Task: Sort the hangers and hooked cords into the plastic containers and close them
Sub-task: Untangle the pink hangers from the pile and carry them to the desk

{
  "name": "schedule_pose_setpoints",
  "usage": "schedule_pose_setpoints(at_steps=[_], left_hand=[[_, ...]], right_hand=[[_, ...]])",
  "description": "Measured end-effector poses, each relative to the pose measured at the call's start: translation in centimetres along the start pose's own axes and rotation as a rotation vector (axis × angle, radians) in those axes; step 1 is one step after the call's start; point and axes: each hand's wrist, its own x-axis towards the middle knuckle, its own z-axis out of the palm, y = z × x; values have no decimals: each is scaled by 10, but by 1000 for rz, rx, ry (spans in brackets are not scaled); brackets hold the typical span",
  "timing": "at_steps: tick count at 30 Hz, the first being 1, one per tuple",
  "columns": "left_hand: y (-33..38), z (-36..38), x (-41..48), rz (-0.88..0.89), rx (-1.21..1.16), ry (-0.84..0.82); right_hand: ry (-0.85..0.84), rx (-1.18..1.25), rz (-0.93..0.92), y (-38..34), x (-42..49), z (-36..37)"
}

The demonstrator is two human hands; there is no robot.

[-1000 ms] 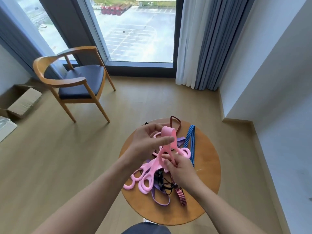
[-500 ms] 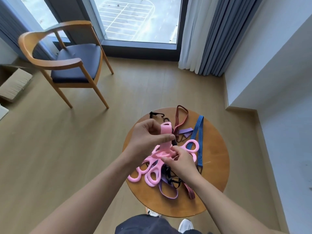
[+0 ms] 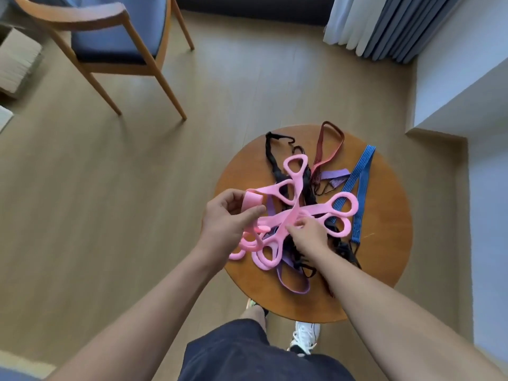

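A tangle of pink looped hangers lies over the middle of a small round wooden table. My left hand grips one pink strap end at the table's left edge. My right hand pinches the pink strap where several loops cross. Under and around them lie hooked cords: a black one, a red one, a blue one and a purple one. No plastic container is in view.
A wooden armchair with a blue seat stands at the back left. A cardboard box sits by the left edge. Grey curtains hang at the back right, beside a white wall. My feet are under the table's front edge.
The camera has tilted down and come closer to the table. My left hand has drawn the pink strap out to the left and lower, spreading the pink loops over the table.
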Motion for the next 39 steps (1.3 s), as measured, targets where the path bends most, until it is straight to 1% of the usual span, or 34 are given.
schedule_pose_setpoints(at_steps=[2, 4, 7, 9, 11, 13, 15, 18, 20, 24, 29, 32, 36, 39], left_hand=[[-10, -4, 6, -26, 22, 18], [-20, -8, 10, -49, 23, 4], [-29, -13, 15, -92, 0, -6], [-30, -15, 16, -115, 7, -9], [-28, -16, 17, -136, 4, -12], [-24, -15, 18, -148, -12, -13], [-18, -14, 18, -142, -25, -4], [-7, -10, 18, -101, -30, 17], [2, -5, 17, -52, -26, 19], [24, 9, 11, 56, 16, -25], [58, 32, -14, 279, 172, -111], [81, 48, -33, 402, 240, -165], [102, 67, -60, 523, 276, -312], [115, 87, -82, 588, 276, -400]], right_hand=[[28, -11, 51, -7, 22, 15], [73, -4, 147, -11, 38, 27], [131, 60, 259, -13, 48, 33], [142, 100, 282, -13, 46, 30], [149, 192, 268, -16, 37, 24], [169, 252, 186, -19, 21, 14], [220, 258, 67, -22, 1, 0], [305, 273, -122, -24, -29, -30], [317, 296, -203, -30, -45, -55], [229, 401, -302, -48, -74, -108], [85, 404, -427, -63, -118, -166], [78, 406, -525, -69, -151, -195], [77, 493, -665, -74, -198, -229], [52, 582, -730, -68, -228, -249]])
